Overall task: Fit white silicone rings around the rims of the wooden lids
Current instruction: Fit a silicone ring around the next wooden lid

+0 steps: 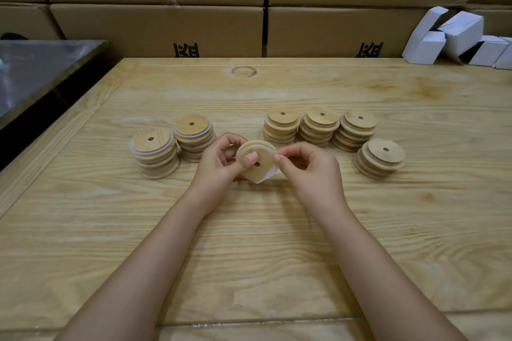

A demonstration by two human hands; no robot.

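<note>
My left hand [221,159] grips a round wooden lid [261,167] with a small centre hole, thumb pressed on its face. A white silicone ring [270,176] lies partly round the lid's rim and hangs loose at the lower right. My right hand [307,166] pinches that ring at the lid's right edge. Two stacks of lids with white rings [155,156] [194,137] stand to the left. To the right stand several stacks of bare wooden lids [282,124] [320,126] [357,130] [381,158].
The work goes on over a pale wooden table [249,243]. Brown cardboard boxes [166,28] are stacked along its far edge. White folded cartons [454,39] lie at the back right. A metal-topped surface [36,69] adjoins the table on the left.
</note>
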